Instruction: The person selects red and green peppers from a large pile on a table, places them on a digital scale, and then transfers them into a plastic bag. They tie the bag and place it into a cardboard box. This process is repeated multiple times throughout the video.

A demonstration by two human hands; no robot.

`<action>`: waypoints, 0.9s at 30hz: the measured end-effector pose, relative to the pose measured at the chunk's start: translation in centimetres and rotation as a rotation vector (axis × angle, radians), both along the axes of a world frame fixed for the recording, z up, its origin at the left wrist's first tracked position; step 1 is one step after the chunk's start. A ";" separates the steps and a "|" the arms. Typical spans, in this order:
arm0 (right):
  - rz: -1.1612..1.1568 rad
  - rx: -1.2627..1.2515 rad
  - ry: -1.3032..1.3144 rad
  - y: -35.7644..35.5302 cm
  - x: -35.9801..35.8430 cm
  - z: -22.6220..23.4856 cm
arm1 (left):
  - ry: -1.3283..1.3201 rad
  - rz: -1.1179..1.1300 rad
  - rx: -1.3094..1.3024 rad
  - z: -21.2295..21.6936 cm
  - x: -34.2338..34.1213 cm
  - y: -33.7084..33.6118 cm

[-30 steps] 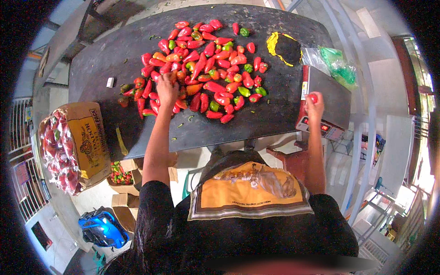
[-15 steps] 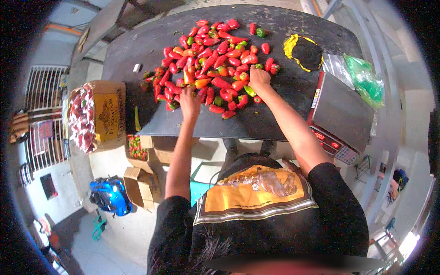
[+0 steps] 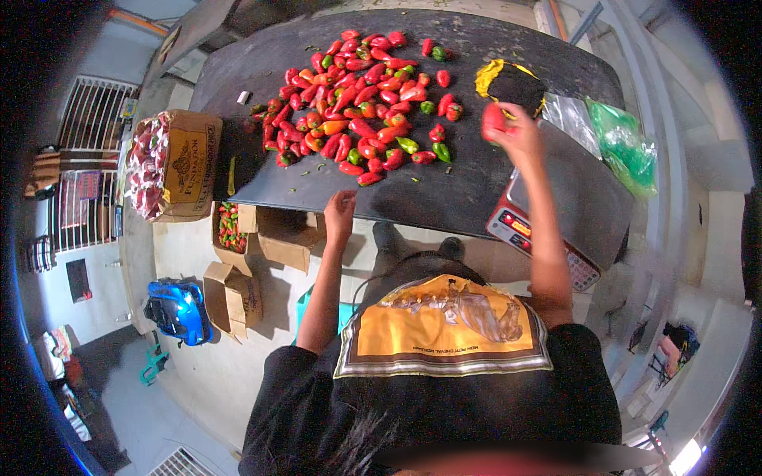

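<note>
Across the dark counter (image 3: 476, 190) from me lies a spread of red, orange and green peppers (image 3: 357, 103). Right of that spread, my right hand (image 3: 516, 135) is raised over the scale (image 3: 571, 206), fingers closed around one red pepper (image 3: 493, 119). My left hand (image 3: 340, 210) rests near the counter's near edge, fingers loosely curled, holding nothing. Left of the peppers stands a cardboard box (image 3: 186, 163); its contents are hard to make out. Pale floor lies below.

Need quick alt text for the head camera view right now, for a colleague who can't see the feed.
The person's right hand holds a red pepper above a digital scale, while the left hand rests at the near edge of a dark table. Red, orange and green peppers lie spread across it.
</note>
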State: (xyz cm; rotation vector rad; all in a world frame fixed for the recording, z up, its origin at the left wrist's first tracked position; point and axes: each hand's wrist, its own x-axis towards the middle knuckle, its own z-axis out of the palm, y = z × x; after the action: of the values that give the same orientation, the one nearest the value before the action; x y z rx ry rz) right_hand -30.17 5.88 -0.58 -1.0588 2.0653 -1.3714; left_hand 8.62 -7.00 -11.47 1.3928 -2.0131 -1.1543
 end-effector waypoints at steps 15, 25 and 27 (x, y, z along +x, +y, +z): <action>-0.402 0.354 0.181 19.5 -7.4 -4.7 | -0.173 -0.490 -0.567 0.5 -15.1 0.9; -0.595 0.517 0.642 20.4 -7.2 -6.8 | -0.529 -0.709 -0.852 -1.6 -17.5 -4.8; -0.640 0.455 0.704 20.3 -6.5 -7.5 | -0.474 -0.738 -0.886 -2.3 -17.5 -5.6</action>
State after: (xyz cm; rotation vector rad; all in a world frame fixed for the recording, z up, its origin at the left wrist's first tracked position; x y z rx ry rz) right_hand -36.68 26.17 -8.03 -0.7589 3.2380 -0.7033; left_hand -8.89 -12.59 -13.77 0.4787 -2.9452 0.0007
